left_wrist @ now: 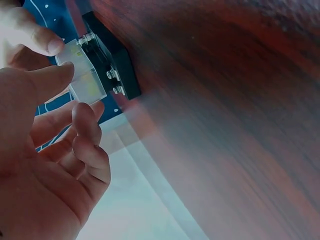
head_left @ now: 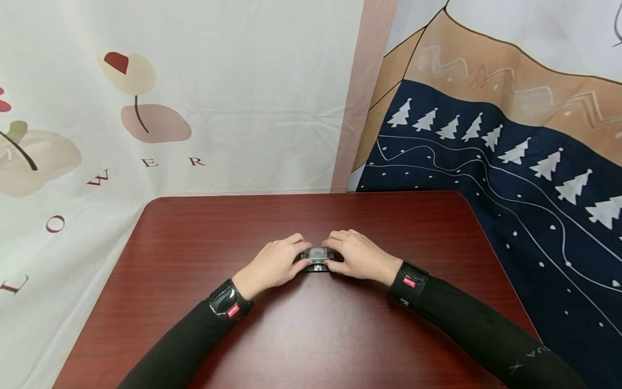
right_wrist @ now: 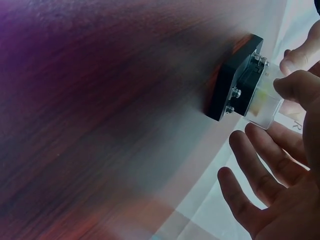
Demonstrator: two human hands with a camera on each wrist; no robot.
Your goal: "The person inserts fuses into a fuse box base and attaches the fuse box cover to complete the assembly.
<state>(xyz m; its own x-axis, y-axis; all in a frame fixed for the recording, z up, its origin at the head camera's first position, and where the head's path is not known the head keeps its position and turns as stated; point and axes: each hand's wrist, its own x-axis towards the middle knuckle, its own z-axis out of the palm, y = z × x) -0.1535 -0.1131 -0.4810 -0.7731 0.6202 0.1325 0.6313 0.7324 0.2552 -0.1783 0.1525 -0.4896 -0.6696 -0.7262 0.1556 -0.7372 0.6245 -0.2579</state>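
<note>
A small device with a clear box-shaped cover (head_left: 318, 255) on a black base (left_wrist: 125, 72) sits near the table's middle, between both hands. Metal screw terminals (left_wrist: 114, 75) line the base's side. From the left, my left hand (head_left: 272, 265) pinches the cover between thumb and fingers. My right hand (head_left: 362, 256) does likewise from the right, its thumb against the cover's near face. Through the clear plastic (right_wrist: 265, 107) something yellowish shows faintly; what lies inside is too blurred to tell. The hands partly hide the device's two ends.
The device stands on a dark red wood-grain table (head_left: 320, 335) with rounded far corners. A pale printed cloth (head_left: 262, 97) hangs behind it, and a navy cloth with white trees (head_left: 486, 162) hangs at the right. Black sleeves and wrist straps (head_left: 409, 282) cover both forearms.
</note>
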